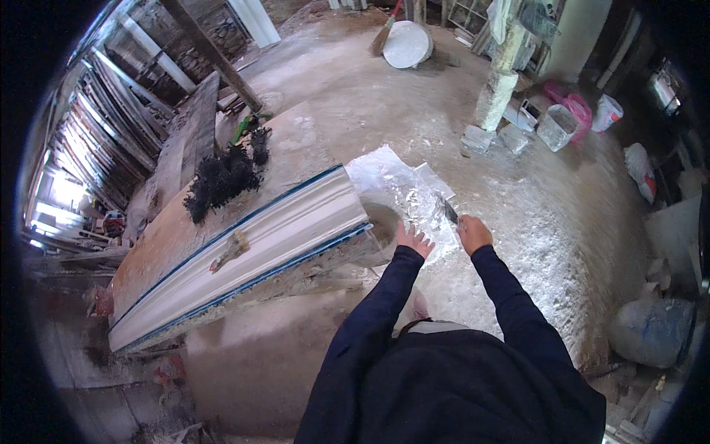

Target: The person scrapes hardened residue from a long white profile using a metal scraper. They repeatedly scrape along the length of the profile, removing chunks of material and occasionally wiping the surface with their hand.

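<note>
My right hand (474, 234) grips a small scraper (447, 210) with a dark blade. Its tip points at white scraps on a white sheet (377, 169) that lies on the floor. Just left of it, my left hand (416, 240) is held over the near edge of the sheet, fingers spread and holding nothing. Beside that hand a round greyish shape (383, 220) is partly hidden. A long ribbed white moulding form (296, 214) with blue edges stretches away to the left on a bench. On top of it rests a brush (231, 251).
Behind the form sits a heap of black bristly material (222, 180). A white round tub (407, 44) and a broom (384, 35) are at the back. To the right stand a plaster-coated post (495, 100), a bucket (557, 127) and a pink bag (579, 111).
</note>
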